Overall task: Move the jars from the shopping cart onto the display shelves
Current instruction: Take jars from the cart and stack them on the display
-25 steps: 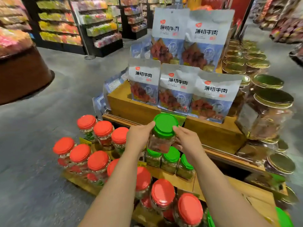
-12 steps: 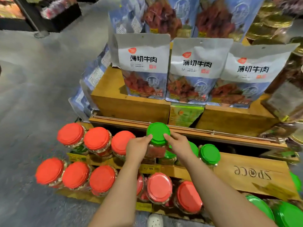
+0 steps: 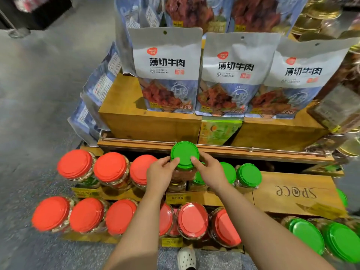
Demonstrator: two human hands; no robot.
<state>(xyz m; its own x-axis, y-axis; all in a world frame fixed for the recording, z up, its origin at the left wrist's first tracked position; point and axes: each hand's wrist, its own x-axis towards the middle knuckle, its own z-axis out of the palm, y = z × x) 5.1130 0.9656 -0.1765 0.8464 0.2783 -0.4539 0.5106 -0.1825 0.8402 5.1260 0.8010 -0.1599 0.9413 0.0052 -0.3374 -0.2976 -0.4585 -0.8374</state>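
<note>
Head view: fingers (image 3: 195,159) of the right hand (image 3: 211,173) and left hand (image 3: 160,175) curl round a clear plastic jar with a round green lid (image 3: 184,155), clamped on its sides above the wooden display shelf (image 3: 292,193). Green-lidded jars (image 3: 249,175) stand at 3 o'clock, red-lidded jars (image 3: 110,167) at 9 o'clock.

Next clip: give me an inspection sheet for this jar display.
Surface: stepped wooden shelves, price tag 62.90 on the front edge.
Job's things: green-lidded jar held above the green-lidded row; shopping cart not in view.
Clutter: red-lidded jars in two rows; beef pouches above.
Grippers: left hand and right hand both grip the jar.
Cables: nothing seen.
Surroundings: grey floor, white shoe.
</note>
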